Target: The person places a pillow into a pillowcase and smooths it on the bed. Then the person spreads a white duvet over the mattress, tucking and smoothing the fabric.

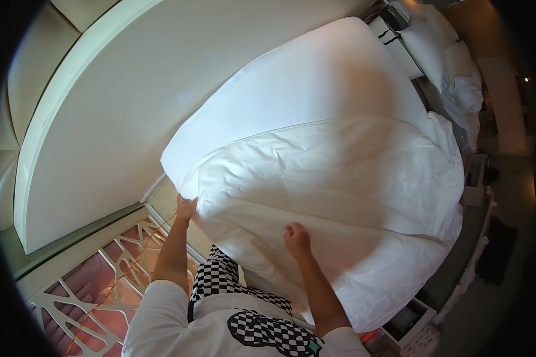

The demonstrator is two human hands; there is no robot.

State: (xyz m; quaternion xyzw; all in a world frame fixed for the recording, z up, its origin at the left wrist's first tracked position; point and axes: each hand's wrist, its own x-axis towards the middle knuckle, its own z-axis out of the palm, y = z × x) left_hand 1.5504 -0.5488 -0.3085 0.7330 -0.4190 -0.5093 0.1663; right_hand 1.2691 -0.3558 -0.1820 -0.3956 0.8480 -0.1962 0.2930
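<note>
A large white duvet, wrinkled and folded in places, spreads over the near part of a bed. Beyond its far edge lies a smooth white sheeted mattress. At the duvet's near left corner, my left hand is closed on the edge, its fingers partly hidden by the cloth. My right hand is a closed fist over the near middle of the duvet, beside a long fold. Whether cloth is pinched in that fist I cannot make out.
A pale wall runs along the bed's left side. At lower left stands a white openwork lattice panel with an orange cord across it. White pillows or bedding are piled at far right. An open drawer sits at lower right.
</note>
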